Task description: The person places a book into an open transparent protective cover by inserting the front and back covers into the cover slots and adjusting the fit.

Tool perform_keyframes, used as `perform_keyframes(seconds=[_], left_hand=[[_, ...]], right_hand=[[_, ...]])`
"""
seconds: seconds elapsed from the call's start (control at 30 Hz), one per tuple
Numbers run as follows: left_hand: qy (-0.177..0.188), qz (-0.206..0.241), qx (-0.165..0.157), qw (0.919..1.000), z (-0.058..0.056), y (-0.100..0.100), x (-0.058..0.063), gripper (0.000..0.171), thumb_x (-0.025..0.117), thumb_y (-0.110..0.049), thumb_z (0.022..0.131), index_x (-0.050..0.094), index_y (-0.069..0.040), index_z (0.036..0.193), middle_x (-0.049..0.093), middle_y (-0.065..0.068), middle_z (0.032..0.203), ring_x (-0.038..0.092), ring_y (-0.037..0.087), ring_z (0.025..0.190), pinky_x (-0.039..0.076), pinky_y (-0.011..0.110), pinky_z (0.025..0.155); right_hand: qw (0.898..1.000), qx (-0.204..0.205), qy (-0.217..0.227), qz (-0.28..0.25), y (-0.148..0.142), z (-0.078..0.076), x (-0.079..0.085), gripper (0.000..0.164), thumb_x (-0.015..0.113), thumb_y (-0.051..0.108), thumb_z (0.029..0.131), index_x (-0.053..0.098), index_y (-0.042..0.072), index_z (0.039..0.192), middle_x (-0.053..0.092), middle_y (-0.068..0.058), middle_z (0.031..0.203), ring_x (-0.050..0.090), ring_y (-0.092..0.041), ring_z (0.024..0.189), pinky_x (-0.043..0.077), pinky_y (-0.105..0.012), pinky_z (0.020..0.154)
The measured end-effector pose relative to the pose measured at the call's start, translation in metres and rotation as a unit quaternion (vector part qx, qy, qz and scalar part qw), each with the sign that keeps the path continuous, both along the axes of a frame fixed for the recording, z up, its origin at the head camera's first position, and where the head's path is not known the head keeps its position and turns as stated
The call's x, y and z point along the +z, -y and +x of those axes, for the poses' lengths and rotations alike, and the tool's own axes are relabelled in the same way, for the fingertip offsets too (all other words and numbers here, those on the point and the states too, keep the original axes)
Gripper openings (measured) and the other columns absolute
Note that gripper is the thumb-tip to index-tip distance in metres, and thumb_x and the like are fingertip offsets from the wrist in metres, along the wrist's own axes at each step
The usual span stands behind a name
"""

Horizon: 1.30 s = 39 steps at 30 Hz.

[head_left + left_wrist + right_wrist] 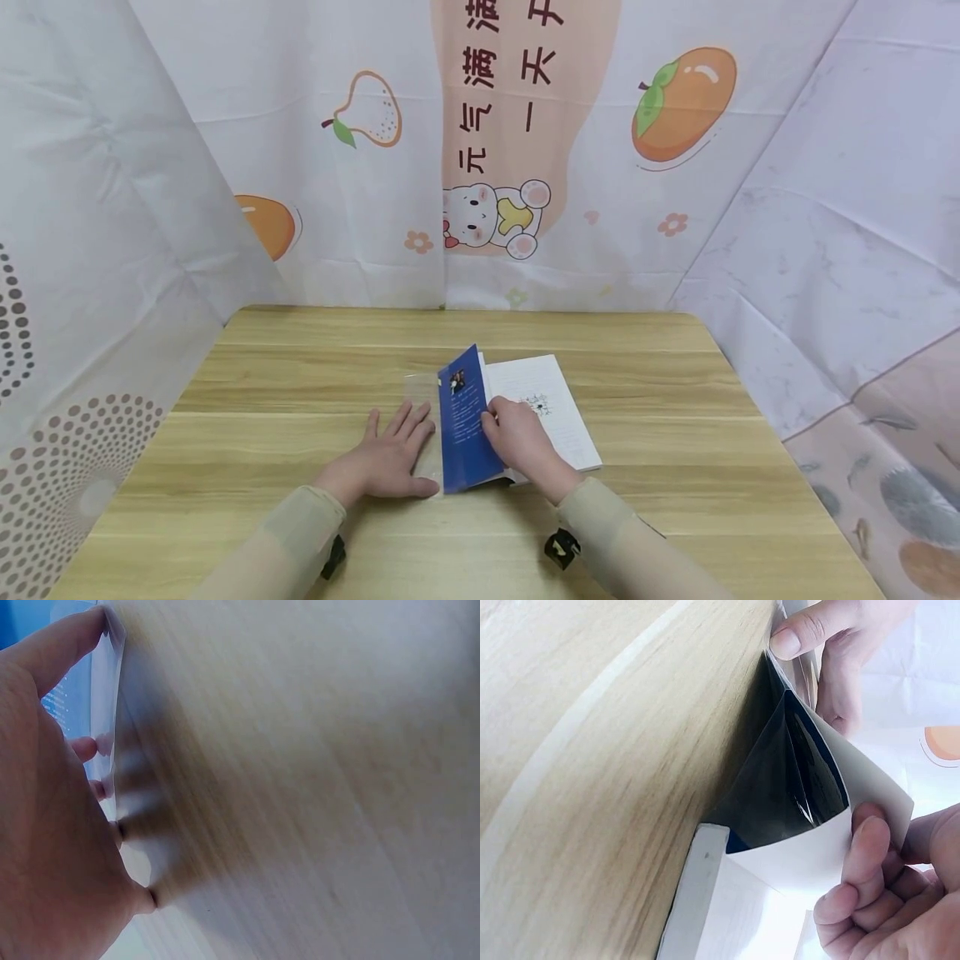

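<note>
A book (572,429) lies open on the wooden table, its right page white with a small dark drawing. To its left, the blue cover flap (459,442) with white print stands tilted up from the table. My right hand (517,433) pinches the flap's free edge between thumb and curled fingers. A clear plastic film (418,386) sticks out past the cover's left side. My left hand (393,454) is spread with straight fingers, its fingertips on the film's margin. In the right wrist view, clear plastic (757,799) shows in the hollow under the bent cover.
The wooden table (285,358) extends around the book on all sides. Behind it hangs a white curtain (300,167) with fruit and cartoon prints, and more cloth hangs at both sides. A black wrist device (561,547) sits below the right sleeve.
</note>
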<state>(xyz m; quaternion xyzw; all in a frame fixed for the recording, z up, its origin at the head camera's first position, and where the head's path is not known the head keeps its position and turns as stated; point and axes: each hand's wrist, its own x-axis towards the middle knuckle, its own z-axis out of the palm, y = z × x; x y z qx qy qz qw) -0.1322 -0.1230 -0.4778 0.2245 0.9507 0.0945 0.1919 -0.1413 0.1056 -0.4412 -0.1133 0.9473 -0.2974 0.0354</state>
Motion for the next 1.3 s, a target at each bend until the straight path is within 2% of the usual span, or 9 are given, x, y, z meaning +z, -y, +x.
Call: perform_keyframes(seconds=[0.53,0.8,1.3], left_hand=[[-0.007,0.004,-0.002,1.0,-0.0013,0.0022,-0.004,0.097,0.06,-0.072,0.086,0.033,-0.013,0.158,0.011,0.007,0.172,0.004,0.036,0.158,0.001,0.075,0.117],[-0.006,0.004,-0.001,1.0,-0.001,0.0026,-0.0052,0.098,0.06,-0.073,0.086,0.033,-0.013,0.158,0.011,0.007,0.172,0.004,0.036,0.158,0.001,0.075,0.117],[-0.006,0.002,-0.002,1.0,-0.0006,0.0028,-0.0057,0.097,0.059,-0.072,0.086,0.032,-0.014,0.158,0.01,0.007,0.172,0.003,0.035,0.158,0.001,0.074,0.117]], right_hand=[[1.0,0.008,-0.007,0.007,0.0009,-0.0005,-0.003,0.019,0.059,0.011,0.102,0.06,0.004,0.084,0.057,-0.002,0.063,0.053,-0.012,0.051,0.043,-0.025,0.047],[1.0,0.009,-0.019,0.023,0.0,0.0008,-0.0054,0.019,0.06,0.012,0.102,0.061,0.005,0.084,0.058,-0.002,0.067,0.05,-0.013,0.057,0.043,-0.027,0.052],[0.999,0.021,-0.031,0.036,0.0002,-0.0006,-0.0068,0.017,0.061,0.011,0.102,0.061,0.004,0.086,0.057,-0.001,0.068,0.05,-0.013,0.059,0.044,-0.028,0.054]])
